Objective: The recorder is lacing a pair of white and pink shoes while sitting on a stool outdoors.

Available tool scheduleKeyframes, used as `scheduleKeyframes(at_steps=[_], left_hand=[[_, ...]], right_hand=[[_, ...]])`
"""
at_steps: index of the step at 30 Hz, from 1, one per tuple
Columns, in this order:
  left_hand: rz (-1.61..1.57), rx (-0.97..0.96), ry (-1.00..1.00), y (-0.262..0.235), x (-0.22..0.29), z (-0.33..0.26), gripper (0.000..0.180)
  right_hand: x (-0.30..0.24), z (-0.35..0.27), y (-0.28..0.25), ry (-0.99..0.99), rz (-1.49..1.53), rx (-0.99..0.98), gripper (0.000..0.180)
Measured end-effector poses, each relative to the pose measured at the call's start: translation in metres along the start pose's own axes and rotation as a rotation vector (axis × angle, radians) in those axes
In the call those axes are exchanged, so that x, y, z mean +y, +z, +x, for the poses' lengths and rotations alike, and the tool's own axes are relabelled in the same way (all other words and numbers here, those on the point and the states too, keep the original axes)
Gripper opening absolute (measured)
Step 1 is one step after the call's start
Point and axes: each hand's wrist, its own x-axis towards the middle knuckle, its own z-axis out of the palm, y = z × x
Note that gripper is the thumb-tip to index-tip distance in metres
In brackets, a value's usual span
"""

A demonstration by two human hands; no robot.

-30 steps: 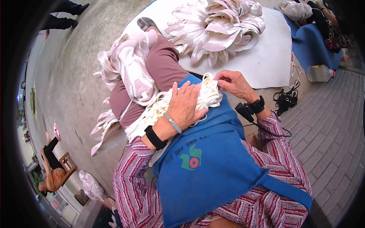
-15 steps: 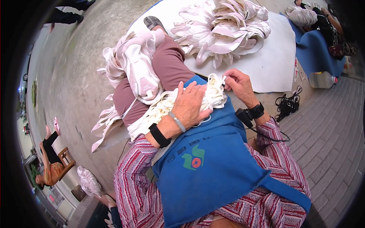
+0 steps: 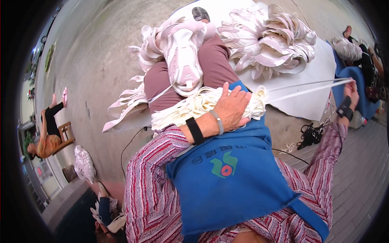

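A thick bundle of cream-white shoelaces (image 3: 182,107) lies across my lap, its gathered end toward the right. My left hand (image 3: 232,108) rests flat on that bundle near the gathered end, fingers stretched out and pressing it down. Far out to the right, my right hand (image 3: 352,94) is closed on a white shoelace (image 3: 308,90), whose strands run taut back to the bundle. Just beyond the bundle, a white and pale pink shoe upper (image 3: 185,60) sits between my knees, with more uppers bunched behind it.
A big heap of pale shoe uppers (image 3: 271,40) lies on a white sheet (image 3: 291,87) ahead. Black cords (image 3: 311,135) lie on the floor at right. A blue apron (image 3: 239,190) covers my lap. Other people sit at far left (image 3: 50,137), lower left and far right.
My right hand has swung from the bundle's gathered end far out to the right, drawing white lace strands out straight. My left hand stays on the bundle. The view has shifted.
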Motion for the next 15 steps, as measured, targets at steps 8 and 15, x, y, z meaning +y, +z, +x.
scheduleKeyframes(at_steps=[8,15], left_hand=[[-0.335,0.459,-0.131,-0.068,-0.02,-0.011,0.09],[-0.761,0.433,-0.224,-0.137,-0.023,-0.019,0.062]], right_hand=[[0.229,-0.212,0.273,0.294,-0.096,-0.951,0.023],[0.329,-0.345,0.376,0.654,0.091,-1.237,0.018]])
